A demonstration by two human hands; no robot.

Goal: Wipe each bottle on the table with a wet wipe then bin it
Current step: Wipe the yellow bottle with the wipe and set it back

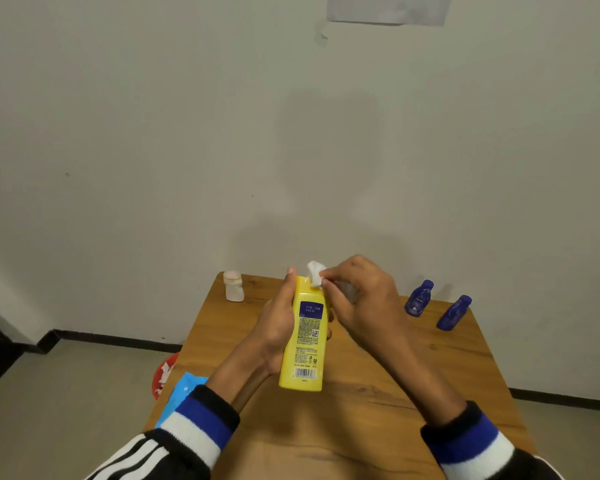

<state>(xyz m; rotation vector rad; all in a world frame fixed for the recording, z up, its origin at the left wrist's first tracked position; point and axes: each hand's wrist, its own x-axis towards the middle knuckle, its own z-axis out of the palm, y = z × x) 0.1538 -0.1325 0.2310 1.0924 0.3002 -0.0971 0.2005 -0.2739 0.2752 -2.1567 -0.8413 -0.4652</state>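
My left hand (pixel 274 327) grips a yellow bottle (pixel 305 344) round its side and holds it above the middle of the wooden table (pixel 378 393), its printed back label facing me. My right hand (pixel 361 299) pinches a crumpled white wet wipe (pixel 315 273) against the top end of the yellow bottle. A small white bottle (pixel 234 286) stands at the far left corner of the table. Two dark blue bottles (pixel 419 298) (pixel 453 312) stand at the far right.
A blue pack of wipes (pixel 182 393) lies on the table's left edge, partly under my left sleeve. A red bin (pixel 161 375) holding white wipes sits on the floor left of the table. A plain wall rises just behind the table.
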